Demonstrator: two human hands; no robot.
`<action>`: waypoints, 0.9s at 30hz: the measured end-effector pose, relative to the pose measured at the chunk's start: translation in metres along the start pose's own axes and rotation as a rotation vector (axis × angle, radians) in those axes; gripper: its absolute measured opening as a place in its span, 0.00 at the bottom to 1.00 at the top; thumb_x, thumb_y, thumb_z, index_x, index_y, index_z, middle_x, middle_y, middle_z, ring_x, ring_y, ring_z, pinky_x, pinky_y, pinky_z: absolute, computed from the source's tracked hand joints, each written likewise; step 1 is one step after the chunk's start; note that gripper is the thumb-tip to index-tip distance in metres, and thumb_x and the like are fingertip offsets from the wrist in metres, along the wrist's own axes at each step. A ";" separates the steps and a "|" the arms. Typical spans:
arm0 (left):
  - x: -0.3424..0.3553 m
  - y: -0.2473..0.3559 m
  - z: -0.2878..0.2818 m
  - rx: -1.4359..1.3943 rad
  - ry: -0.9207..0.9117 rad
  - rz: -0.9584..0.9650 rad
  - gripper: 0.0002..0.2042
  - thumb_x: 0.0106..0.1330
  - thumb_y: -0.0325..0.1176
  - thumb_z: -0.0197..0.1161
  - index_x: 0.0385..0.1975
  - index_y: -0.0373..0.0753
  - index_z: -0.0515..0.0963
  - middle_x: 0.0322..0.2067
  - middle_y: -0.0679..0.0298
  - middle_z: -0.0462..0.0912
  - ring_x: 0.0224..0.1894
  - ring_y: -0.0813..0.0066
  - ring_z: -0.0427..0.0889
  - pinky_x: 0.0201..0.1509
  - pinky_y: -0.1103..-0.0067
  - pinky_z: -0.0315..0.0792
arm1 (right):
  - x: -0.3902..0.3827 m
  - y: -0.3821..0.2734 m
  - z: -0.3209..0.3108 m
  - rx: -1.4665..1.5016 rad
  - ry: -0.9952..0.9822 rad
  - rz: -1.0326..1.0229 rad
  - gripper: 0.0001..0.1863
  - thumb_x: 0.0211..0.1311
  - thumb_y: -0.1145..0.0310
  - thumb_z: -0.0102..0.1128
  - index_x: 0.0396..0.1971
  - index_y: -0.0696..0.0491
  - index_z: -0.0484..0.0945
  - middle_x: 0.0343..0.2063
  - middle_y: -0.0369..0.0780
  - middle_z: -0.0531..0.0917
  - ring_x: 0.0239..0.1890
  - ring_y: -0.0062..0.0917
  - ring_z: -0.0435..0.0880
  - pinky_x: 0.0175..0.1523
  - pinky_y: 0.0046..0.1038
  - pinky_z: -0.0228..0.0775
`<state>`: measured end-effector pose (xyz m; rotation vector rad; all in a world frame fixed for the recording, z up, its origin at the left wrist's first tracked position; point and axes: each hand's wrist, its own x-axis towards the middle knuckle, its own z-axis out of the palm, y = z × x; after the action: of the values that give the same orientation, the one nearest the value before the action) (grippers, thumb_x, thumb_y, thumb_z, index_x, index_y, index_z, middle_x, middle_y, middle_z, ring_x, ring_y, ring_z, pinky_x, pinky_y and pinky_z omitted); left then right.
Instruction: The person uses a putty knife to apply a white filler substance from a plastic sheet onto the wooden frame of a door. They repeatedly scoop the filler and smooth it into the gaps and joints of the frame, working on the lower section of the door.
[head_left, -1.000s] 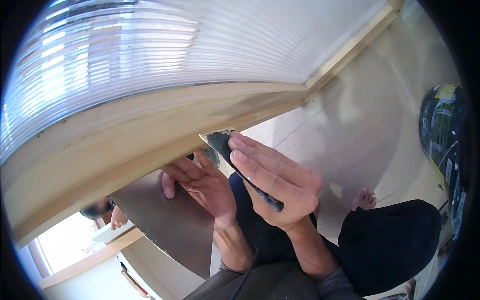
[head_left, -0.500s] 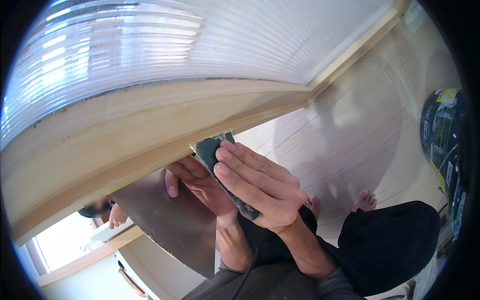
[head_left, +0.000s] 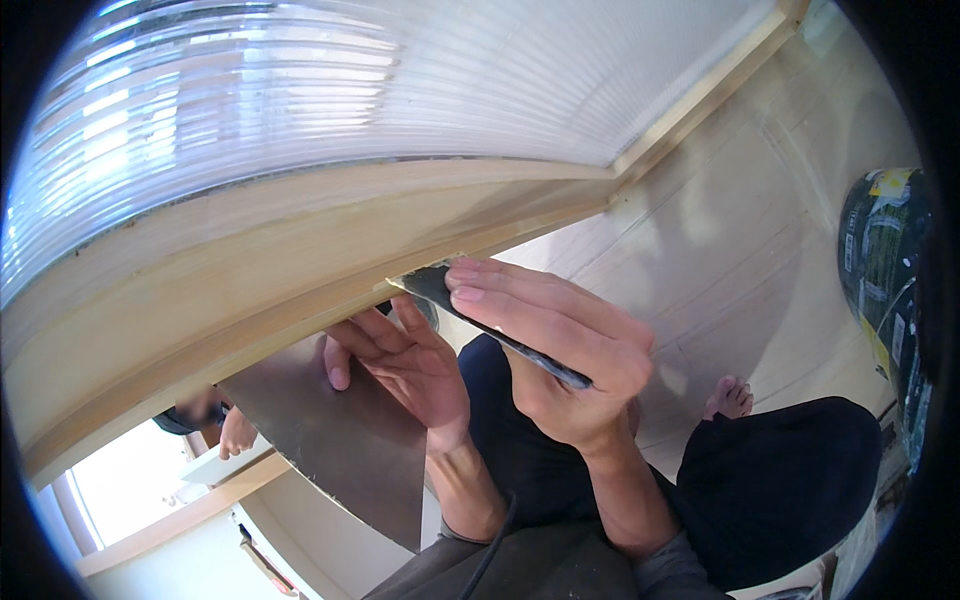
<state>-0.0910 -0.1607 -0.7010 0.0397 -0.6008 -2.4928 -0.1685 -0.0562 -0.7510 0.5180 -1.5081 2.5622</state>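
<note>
In my right hand is a flat dark scraper, its fingers pressed along the blade. The scraper's pale, crusted end touches the lower edge of a wooden frame. My left hand is palm up just to its left, fingertips near the underside of that edge. Its thumb lies over a dark brown, smooth sheet, which hangs below the frame with a ragged, pale lower edge. How the other left fingers meet the sheet is partly hidden.
Above the frame is a ribbed translucent panel. A dark bag or sack stands on the wood-plank floor at right. A bare foot shows on the floor. Another person's hand is at lower left, near a white cabinet.
My right hand has swung right and the scraper has tilted flatter, showing more edge-on at the frame. The left palm has opened up more to view; the brown sheet has hardly moved.
</note>
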 end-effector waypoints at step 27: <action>-0.004 0.002 -0.003 -0.004 0.005 -0.010 0.14 0.75 0.37 0.42 0.27 0.44 0.71 0.63 0.59 0.67 0.71 0.73 0.55 0.75 0.62 0.42 | 0.000 -0.013 0.009 -0.071 -0.055 -0.104 0.14 0.50 0.80 0.61 0.40 0.60 0.83 0.38 0.48 0.85 0.44 0.39 0.85 0.50 0.35 0.80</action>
<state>-0.0857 -0.1615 -0.7033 0.0479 -0.5945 -2.5031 -0.1631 -0.0576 -0.7364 0.6449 -1.5393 2.4261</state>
